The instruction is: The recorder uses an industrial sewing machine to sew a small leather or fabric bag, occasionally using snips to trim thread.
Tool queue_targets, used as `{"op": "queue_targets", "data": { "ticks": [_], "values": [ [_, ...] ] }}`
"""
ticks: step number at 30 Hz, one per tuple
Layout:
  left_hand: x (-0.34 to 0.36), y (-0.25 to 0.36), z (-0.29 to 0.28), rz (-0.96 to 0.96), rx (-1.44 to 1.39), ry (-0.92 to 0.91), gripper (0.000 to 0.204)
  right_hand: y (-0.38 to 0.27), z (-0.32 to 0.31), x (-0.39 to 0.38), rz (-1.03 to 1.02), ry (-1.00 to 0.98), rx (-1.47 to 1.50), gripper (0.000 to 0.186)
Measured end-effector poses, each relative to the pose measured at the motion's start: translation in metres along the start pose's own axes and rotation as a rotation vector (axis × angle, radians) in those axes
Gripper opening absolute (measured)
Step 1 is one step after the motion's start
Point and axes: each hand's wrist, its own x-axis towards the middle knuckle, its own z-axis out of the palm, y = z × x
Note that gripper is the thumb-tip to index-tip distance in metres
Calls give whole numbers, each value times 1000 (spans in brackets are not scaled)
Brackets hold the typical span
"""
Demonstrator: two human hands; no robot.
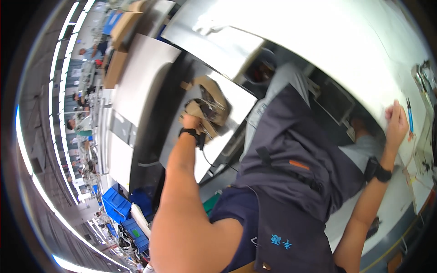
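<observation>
My left hand [191, 120], wearing a black wristband, reaches out to a pile of brown and dark pieces [213, 101] of bendable material on a white-and-grey side surface [241, 101]. Its fingers close on a tan-brown piece [194, 109] at the near side of the pile; blur and the piece hide part of them. On the right, my right hand [397, 123] rests by the edge of the white table [346, 41], its fingers loosely stretched out and holding nothing. Just beyond it lies a thin blue pen-like tool [410, 116].
Metal machine parts [418, 77] stand at the far right. A dark round bin [261, 66] sits below the table edge. Cardboard boxes [125, 29] are at the upper left, blue crates [116, 204] at the lower left. A black cord [211, 163] hangs from the side surface.
</observation>
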Motion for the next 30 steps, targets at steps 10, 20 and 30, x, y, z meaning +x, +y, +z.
{"op": "queue_targets", "data": {
  "ticks": [10, 20, 30],
  "values": [
    [-31, -18, -58, -582, -1599, 124, 26, 12, 5, 0, -23, -35, 102, 41],
    [-60, -34, -143, -336, -1913, 477, 27, 6, 11, 0, -72, -8, 127, 41],
    [-73, -11, -206, 28, -1925, 629, 23, -10, 9, -4, -51, 4, 71, 42]
  ]
}}
